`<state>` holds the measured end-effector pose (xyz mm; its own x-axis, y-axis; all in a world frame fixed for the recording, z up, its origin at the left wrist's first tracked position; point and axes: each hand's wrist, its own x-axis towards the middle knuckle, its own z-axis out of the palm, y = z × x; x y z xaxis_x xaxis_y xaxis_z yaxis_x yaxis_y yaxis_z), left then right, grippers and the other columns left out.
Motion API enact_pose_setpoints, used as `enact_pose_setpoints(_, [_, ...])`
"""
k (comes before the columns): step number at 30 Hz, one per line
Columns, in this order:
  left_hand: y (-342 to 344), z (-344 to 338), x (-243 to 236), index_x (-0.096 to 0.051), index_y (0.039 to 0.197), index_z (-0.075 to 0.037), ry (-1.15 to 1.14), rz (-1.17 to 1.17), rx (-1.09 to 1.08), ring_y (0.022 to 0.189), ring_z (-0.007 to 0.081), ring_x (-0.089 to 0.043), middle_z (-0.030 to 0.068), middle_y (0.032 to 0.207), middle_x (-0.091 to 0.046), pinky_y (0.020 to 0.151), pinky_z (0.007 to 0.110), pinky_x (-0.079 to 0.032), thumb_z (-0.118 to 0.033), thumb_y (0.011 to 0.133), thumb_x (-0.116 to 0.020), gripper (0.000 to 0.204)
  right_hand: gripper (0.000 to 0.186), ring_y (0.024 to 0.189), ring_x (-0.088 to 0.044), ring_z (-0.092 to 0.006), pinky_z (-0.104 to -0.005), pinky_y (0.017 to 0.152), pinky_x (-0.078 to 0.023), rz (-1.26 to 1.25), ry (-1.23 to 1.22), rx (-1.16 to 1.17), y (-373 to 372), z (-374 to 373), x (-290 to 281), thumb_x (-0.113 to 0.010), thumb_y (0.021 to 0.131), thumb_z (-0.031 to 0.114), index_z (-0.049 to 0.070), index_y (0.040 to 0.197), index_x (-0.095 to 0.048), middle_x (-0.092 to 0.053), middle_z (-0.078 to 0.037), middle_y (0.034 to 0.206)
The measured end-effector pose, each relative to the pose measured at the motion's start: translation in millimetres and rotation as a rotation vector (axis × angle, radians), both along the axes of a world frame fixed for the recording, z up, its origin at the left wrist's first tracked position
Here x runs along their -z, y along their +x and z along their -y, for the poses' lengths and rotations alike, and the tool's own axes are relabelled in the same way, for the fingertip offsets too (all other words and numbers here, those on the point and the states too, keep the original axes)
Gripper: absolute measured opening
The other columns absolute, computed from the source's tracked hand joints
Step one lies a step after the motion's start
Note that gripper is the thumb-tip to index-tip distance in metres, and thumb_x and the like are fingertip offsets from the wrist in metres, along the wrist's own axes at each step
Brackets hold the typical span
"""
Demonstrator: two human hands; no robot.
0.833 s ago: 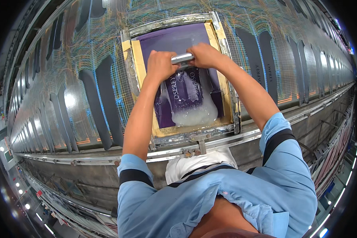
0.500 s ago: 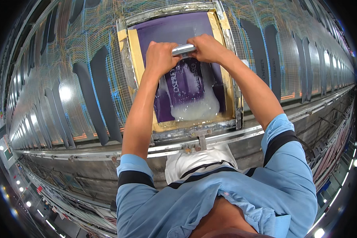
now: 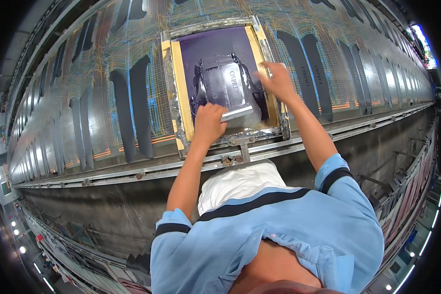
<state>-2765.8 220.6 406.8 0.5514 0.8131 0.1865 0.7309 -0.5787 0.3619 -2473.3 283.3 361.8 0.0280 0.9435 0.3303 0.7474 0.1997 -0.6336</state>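
A screen-printing frame (image 3: 167, 78) with yellow tape along its sides lies on the long table, in front of my body. Inside it, the purple mesh (image 3: 215, 41) carries a pale lettered design and wet, glossy ink. My left hand (image 3: 210, 123) is closed round the left end of a metal squeegee (image 3: 237, 113), which lies slightly slanted across the near part of the mesh. My right hand (image 3: 279, 82) is off the squeegee, over the right edge of the frame. Its fingers point left, somewhat blurred, and appear apart with nothing in them.
Dark grey fabric strips (image 3: 122, 112) lie in pairs along the table on both sides; pieces right of the frame (image 3: 318, 78) bear pale lettering. A metal rail (image 3: 147, 172) runs along the near edge, with a bracket (image 3: 245, 147) at the frame. White cloth (image 3: 245, 183) hangs at my waist.
The squeegee has come down the mesh toward me, bringing the pool of ink along. My right hand has let go of it and moved right; my left still holds on.
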Motion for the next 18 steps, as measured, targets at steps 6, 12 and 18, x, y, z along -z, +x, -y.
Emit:
enact_pose_setpoints(6, [8, 44, 8, -0.074, 0.098, -0.011, -0.015, 0.009, 0.072, 0.090, 0.0249, -0.064, 0.0039, 0.098, -0.073, 0.081, 0.040, -0.045, -0.008, 0.061, -0.085, 0.039, 0.034, 0.102, -0.067, -0.0429, -0.0490, 0.090, -0.051, -0.153, -0.348, 0.570, 56, -25, 40, -0.063, 0.097, 0.041, 0.008, 0.105, -0.071, -0.073, -0.021, 0.106])
enact_pose_setpoints(12, [-2, 57, 16, -0.074, 0.098, -0.013, -0.002, -0.015, 0.074, 0.086, 0.0225, -0.064, 0.0022, 0.097, -0.073, 0.083, 0.039, -0.043, -0.010, 0.060, -0.086, 0.040, 0.031, 0.091, -0.069, -0.0461, -0.0497, 0.083, -0.053, -0.300, -0.101, 0.479, 50, -26, 62, -0.063, 0.097, 0.038, 0.007, 0.099, -0.070, -0.072, -0.024, 0.093])
enact_pose_setpoints(18, [8, -54, -7, -0.075, 0.089, -0.014, 0.146, 0.059, 0.110, 0.081, 0.0251, -0.067, 0.0027, 0.087, -0.075, 0.075, 0.041, -0.044, -0.012, 0.068, -0.081, 0.022, 0.033, 0.074, -0.067, -0.0417, -0.0463, 0.066, -0.049, -0.378, -0.015, 0.506, 46, -12, 43, -0.064, 0.097, 0.039, 0.007, 0.097, -0.069, -0.069, -0.020, 0.082])
